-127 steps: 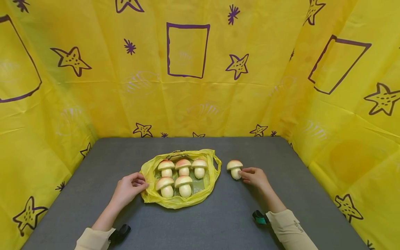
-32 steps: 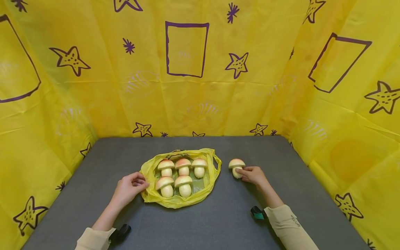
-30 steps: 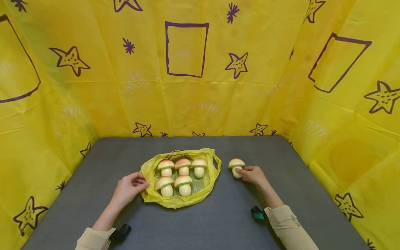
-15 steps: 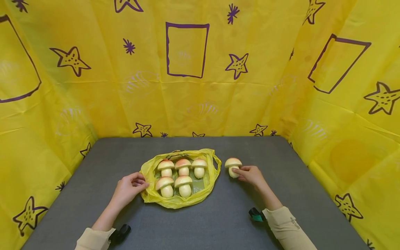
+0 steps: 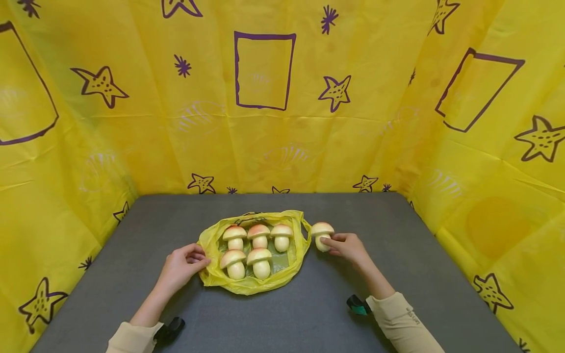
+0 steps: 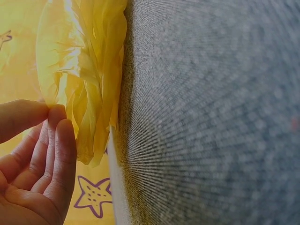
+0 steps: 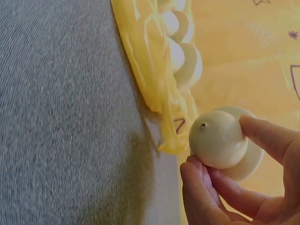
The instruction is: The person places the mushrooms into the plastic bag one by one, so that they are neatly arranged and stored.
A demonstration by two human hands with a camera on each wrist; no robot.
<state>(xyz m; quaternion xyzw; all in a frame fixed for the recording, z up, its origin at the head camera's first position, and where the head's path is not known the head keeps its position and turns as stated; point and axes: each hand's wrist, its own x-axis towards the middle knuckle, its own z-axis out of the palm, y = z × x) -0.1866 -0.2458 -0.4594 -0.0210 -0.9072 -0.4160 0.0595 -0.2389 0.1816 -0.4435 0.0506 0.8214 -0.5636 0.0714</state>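
Note:
A yellow plastic bag (image 5: 251, 287) lies with its mouth spread wide on the grey table. Inside it several toy mushrooms (image 5: 261, 267) with reddish caps stand in two rows. At the bag's left rim, my left hand (image 5: 178, 267) pinches the plastic between thumb and fingertips; the left wrist view shows this pinch on the bag (image 6: 89, 84). Just past the right rim, my right hand (image 5: 350, 249) holds another mushroom (image 5: 322, 229) by its stem. In the right wrist view that mushroom (image 7: 218, 140) sits between thumb and fingers, its stem end toward the camera, above the table.
The grey table (image 5: 282, 323) extends around the bag on all sides. Yellow cloth walls (image 5: 265, 147) with purple drawings enclose its back and both sides. Black straps (image 5: 169, 331) sit at both wrists.
My right hand has carried its mushroom leftward, after a small shift to the right earlier, and it is now beside the bag's right rim. The left hand and bag have kept still.

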